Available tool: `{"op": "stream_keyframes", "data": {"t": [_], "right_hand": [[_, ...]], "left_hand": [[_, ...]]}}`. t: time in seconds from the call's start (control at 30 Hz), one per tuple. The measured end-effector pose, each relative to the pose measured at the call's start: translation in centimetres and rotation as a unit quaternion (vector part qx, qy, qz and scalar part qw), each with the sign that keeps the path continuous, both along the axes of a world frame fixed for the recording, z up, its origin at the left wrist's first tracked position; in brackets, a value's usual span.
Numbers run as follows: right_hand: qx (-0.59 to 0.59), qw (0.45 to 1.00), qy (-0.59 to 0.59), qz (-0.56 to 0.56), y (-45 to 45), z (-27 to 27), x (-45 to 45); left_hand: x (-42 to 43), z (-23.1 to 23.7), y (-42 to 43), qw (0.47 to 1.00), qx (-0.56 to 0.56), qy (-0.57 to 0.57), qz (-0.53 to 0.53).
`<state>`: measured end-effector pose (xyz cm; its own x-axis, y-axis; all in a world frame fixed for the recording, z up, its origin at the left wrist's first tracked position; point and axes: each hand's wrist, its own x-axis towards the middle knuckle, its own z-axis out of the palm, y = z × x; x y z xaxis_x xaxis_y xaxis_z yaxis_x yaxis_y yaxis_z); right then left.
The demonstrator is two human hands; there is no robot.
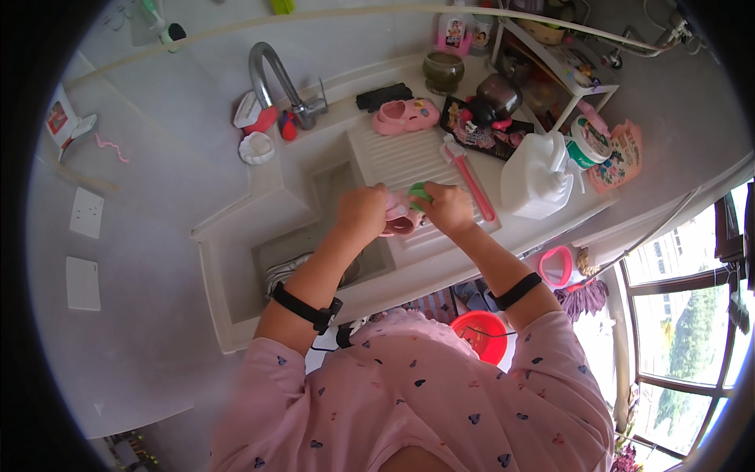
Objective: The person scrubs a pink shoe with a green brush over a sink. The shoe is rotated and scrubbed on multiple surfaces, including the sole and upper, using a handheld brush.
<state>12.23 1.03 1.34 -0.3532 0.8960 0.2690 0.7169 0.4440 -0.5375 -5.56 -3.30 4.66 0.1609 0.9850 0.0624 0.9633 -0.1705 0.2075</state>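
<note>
My left hand (363, 211) grips a pink clog (401, 224) above the inner edge of the ribbed washboard (389, 153). In my right hand (449, 206) is a small green brush (420, 194), held against or close to the clog; its bristles are hard to make out. Another pink clog (406, 116) with charms lies at the back of the washboard, beside a folded black cloth (384, 97). A pink-handled brush (472, 180) rests on the board to the right of my right hand.
On the left is the sink basin (236, 295) with a striped shoe or cloth (289, 271) inside, under a metal faucet (304, 109). A white jug (537, 177), a tub (587, 141) and a glass bowl (442, 71) stand right and back. A red basin (483, 336) sits below.
</note>
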Motion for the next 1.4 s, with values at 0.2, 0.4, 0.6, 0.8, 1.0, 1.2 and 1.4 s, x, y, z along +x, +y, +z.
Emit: {"op": "stream_keyframes", "data": {"t": [0.2, 0.4, 0.6, 0.8, 1.0, 1.2, 1.4], "right_hand": [[0.007, 0.999, -0.006, -0.032, 0.5, -0.7, 0.4], [-0.013, 0.982, -0.059, -0.180, 0.8, -0.3, 1.0], [-0.107, 0.988, -0.064, -0.092, 1.3, 0.7, 1.1], [-0.052, 0.997, -0.050, -0.007, 1.6, 0.3, 0.9], [-0.033, 0.992, -0.042, -0.116, 1.3, -0.2, 1.1], [0.029, 0.995, 0.035, -0.087, 0.4, -1.3, 0.6], [0.007, 1.000, 0.028, -0.007, 0.5, -2.8, 0.6]], "left_hand": [[0.6, 0.3, 0.4, 1.000, 0.003, -0.025, -0.001], [0.4, 0.1, 0.2, 1.000, 0.015, -0.016, -0.008], [0.6, -0.1, 0.3, 1.000, -0.015, -0.006, 0.022], [0.7, 0.0, 0.2, 0.999, 0.032, -0.022, -0.018], [1.0, 0.2, 0.0, 0.999, 0.035, 0.014, 0.002], [0.4, -0.5, 0.2, 0.999, -0.019, 0.013, 0.040], [-0.5, -1.2, 0.5, 0.997, -0.037, -0.025, 0.062]]}}
